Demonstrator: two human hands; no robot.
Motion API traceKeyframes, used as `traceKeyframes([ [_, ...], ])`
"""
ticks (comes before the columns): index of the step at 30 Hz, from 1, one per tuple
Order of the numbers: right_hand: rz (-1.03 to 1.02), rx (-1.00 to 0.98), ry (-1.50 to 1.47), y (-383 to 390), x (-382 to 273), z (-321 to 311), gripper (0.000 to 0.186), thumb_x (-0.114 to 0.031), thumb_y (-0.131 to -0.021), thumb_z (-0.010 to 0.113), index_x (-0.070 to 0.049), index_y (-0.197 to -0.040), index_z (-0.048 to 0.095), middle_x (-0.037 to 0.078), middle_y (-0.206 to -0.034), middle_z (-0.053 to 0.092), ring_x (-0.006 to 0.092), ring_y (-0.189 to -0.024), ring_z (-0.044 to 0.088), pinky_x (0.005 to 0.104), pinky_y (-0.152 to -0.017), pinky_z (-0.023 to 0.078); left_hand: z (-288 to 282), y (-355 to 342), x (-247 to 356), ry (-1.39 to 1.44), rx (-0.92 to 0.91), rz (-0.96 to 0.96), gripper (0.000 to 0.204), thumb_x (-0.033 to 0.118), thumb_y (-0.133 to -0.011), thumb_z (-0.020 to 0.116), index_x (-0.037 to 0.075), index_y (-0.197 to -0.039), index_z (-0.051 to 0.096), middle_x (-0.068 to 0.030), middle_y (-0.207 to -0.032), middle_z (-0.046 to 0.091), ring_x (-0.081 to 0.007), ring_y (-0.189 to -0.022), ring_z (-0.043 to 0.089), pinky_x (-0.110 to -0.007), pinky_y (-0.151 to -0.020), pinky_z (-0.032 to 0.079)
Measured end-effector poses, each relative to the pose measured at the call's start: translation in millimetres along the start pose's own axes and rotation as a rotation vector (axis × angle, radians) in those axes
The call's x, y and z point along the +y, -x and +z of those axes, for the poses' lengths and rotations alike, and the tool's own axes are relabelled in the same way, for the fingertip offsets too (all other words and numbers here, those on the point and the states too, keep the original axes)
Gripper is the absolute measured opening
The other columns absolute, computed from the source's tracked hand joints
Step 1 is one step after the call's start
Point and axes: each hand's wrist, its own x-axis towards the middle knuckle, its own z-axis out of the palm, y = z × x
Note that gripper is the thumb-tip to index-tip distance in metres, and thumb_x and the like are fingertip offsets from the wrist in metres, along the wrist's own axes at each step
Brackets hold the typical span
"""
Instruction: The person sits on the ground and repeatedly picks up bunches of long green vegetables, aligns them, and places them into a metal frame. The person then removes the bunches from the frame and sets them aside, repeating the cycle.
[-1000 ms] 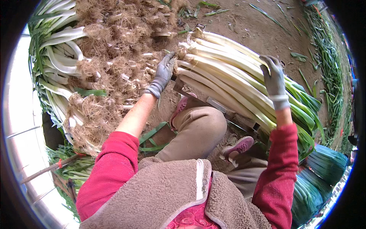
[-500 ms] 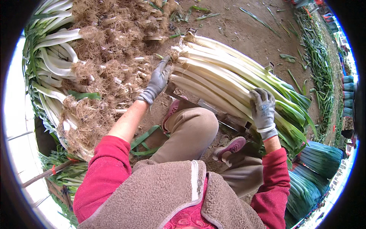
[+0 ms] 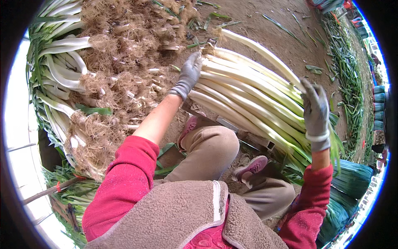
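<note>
Several long white leeks with green tops (image 3: 244, 87) lie side by side on a low metal stand (image 3: 269, 145) in front of me. My left hand (image 3: 190, 71), in a grey glove, is at their root ends, its fingers bent against them; whether it grips one is unclear. My right hand (image 3: 316, 110), gloved the same, has its fingers closed on a single leek (image 3: 260, 50) that sits apart, raised along the far side of the row. To my left is a big heap of leeks with tangled brown roots (image 3: 116, 62).
Cut green leaves (image 3: 344, 83) line the right edge. Blue-green wrapped bundles (image 3: 348, 178) lie at my right, with more farther back. A wooden pole (image 3: 49, 191) crosses at lower left. My legs and pink shoes (image 3: 251, 168) are below the stand, on dirt ground (image 3: 265, 33).
My right hand has moved right and up from lower on the bundle, with one leek now lifted away from the others. My left hand has risen slightly toward the root ends.
</note>
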Motion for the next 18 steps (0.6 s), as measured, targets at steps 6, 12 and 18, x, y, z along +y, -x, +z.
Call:
traceKeyframes([
  [6, 0.012, -0.192, -0.175, -38, 18, 101, 0.03, -0.007, -0.088, 0.064, -0.015, -0.116, 0.07, 0.014, -0.095, 0.066, 0.0333, -0.088, 0.064, 0.0407, -0.079, 0.051, 3, 2, 1, 0.062, -0.08, 0.065, 0.039, 0.005, -0.094, 0.06, -0.004, -0.131, 0.051, -0.0146, -0.129, 0.059, -0.0186, -0.118, 0.056, -0.029, -0.104, 0.042],
  [12, 0.271, -0.343, -0.408, -13, 49, 166, 0.029, -0.012, -0.091, 0.063, -0.016, -0.119, 0.069, 0.015, -0.105, 0.07, 0.034, -0.096, 0.066, 0.0401, -0.087, 0.051, 11, 8, 57, -0.44, 0.102, 0.456, 0.044, 0.02, -0.094, 0.062, 0.004, -0.134, 0.055, -0.0167, -0.143, 0.05, -0.0308, -0.135, 0.044, -0.042, -0.115, 0.028],
  [18, 0.158, -0.187, -0.435, -8, 49, 151, 0.022, -0.013, -0.093, 0.061, -0.008, -0.112, 0.068, 0.016, -0.106, 0.068, 0.0321, -0.098, 0.066, 0.0377, -0.088, 0.051, 80, -12, 82, -0.836, -0.459, 0.379, 0.044, 0.042, -0.098, 0.04, 0.015, -0.122, 0.066, -0.0131, -0.128, 0.063, -0.0312, -0.122, 0.056, -0.047, -0.107, 0.039],
])
